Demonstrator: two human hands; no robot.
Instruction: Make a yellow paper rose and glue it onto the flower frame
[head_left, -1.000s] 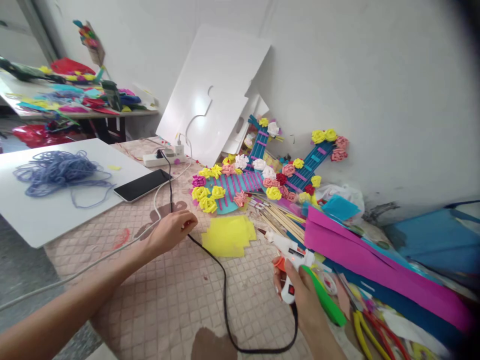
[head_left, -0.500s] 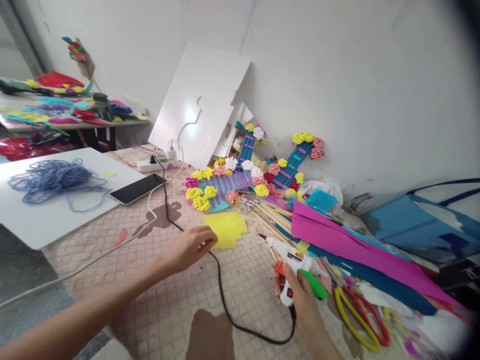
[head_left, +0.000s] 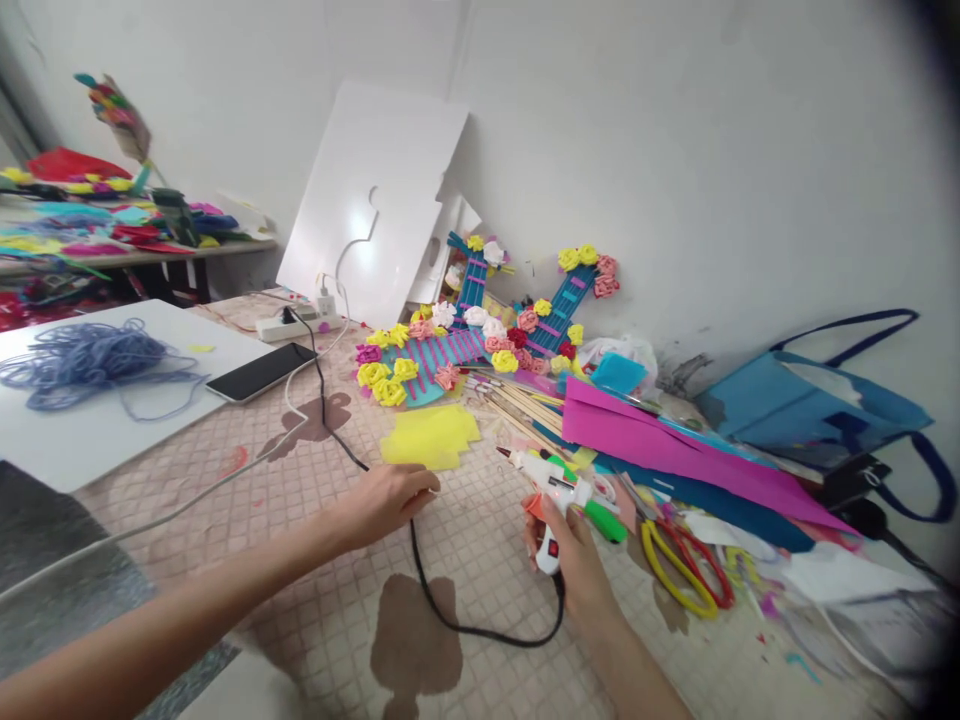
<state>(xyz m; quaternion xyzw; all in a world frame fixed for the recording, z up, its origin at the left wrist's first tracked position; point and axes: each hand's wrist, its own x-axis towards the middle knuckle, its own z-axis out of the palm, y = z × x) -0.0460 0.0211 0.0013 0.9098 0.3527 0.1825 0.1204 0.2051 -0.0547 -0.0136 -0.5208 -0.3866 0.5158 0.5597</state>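
Note:
My right hand is wrapped round the handle of a white glue gun, its dark nozzle pointing up and left. A black cord runs from its base, loops over the table and passes by my left hand. The fingers of my left hand are curled together just below a stack of yellow paper pieces; whatever they pinch is too small to make out. Behind the paper lies a teal-and-purple stick craft with paper roses.
Yellow-handled scissors, red-handled ones, wooden sticks and magenta paper lie at right. A phone, power strip and blue yarn on a white board are at left.
The view has shifted right, so most things sit further left in the picture. My left hand has moved slightly away from the yellow paper. The glue gun stays in my right hand.

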